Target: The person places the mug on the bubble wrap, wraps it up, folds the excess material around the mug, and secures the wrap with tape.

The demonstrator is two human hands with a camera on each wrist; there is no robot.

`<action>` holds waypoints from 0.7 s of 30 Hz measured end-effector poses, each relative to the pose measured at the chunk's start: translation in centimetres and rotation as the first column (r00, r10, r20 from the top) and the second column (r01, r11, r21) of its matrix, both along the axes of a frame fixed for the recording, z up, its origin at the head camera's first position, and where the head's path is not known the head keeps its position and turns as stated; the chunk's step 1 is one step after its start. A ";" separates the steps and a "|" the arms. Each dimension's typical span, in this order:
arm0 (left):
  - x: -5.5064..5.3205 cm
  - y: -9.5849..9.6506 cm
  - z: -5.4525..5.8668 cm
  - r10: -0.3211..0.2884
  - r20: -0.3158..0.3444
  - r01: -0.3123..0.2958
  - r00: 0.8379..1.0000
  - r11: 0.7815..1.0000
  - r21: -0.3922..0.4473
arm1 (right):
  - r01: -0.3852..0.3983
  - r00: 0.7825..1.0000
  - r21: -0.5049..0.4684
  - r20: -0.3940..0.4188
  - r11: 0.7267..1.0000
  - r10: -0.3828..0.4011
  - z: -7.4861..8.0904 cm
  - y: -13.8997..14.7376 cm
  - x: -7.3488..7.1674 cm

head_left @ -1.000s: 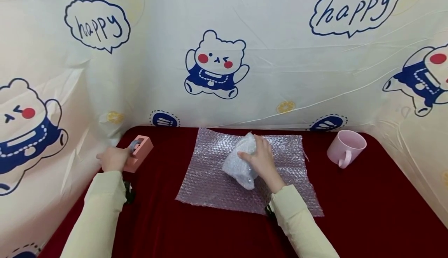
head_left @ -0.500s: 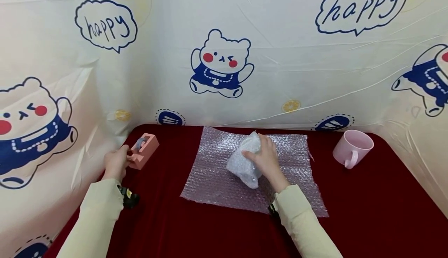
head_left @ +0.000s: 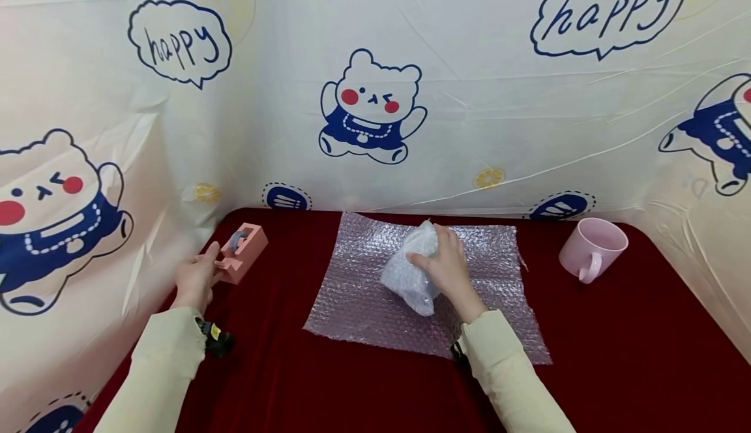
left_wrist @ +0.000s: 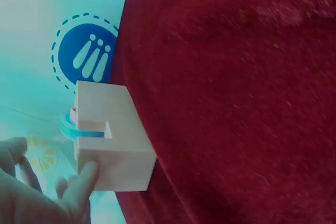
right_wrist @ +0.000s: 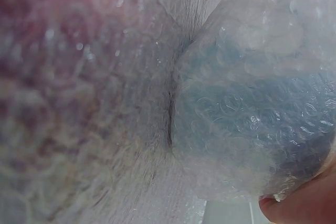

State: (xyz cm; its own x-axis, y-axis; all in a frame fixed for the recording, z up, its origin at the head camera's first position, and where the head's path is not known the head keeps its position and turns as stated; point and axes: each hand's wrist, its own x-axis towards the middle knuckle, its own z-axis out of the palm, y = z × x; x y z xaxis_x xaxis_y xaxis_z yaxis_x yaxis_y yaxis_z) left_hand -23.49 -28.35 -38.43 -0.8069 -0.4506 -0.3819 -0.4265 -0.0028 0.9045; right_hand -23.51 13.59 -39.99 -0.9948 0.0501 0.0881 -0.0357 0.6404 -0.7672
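Note:
My left hand is at the near end of a pink tape dispenser on the far left of the table. In the left wrist view one fingertip touches the dispenser's side, while the other fingers stand apart from it. A roll of bluish tape sits in the dispenser. My right hand grips a bubble-wrapped bundle, thumb on the near side; what is inside cannot be made out, though something bluish shows through the wrap in the right wrist view. The bundle leans on a flat bubble wrap sheet.
A pink mug, handle toward me, stands at the right rear. Dark red cloth covers the table. A white printed curtain hangs behind the table and along both sides.
My left hand has drawn back from over the tape dispenser to its near end, and the dispenser now shows more fully. The right hand keeps its grip on the bundle. The view has shifted slightly.

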 end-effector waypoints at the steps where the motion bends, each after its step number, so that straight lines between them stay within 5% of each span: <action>1: 0.0 0.1 0.1 0.002 -0.003 -0.002 1.000 1.000 -0.003 | 0.001 1.000 -0.002 0.004 1.000 -0.001 0.0 0.0 0.0; 13: 0.3 0.0 -0.2 0.082 0.021 -0.083 0.996 0.997 0.007 | -0.003 1.000 -0.010 0.019 1.000 0.003 -0.1 -0.2 0.0; 21: 0.9 -0.2 -0.9 0.082 -0.050 -0.079 0.995 0.995 0.066 | -0.002 1.000 -0.003 0.008 1.000 0.002 -0.1 0.0 0.0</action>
State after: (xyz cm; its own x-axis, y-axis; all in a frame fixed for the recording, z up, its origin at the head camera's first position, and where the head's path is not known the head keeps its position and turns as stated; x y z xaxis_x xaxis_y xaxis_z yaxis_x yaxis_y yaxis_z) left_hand -22.60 -28.52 -39.34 -0.7886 -0.4910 -0.3701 -0.3745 -0.0938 0.9225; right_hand -23.51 13.58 -40.08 -0.9956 0.0482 0.0799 -0.0308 0.6383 -0.7691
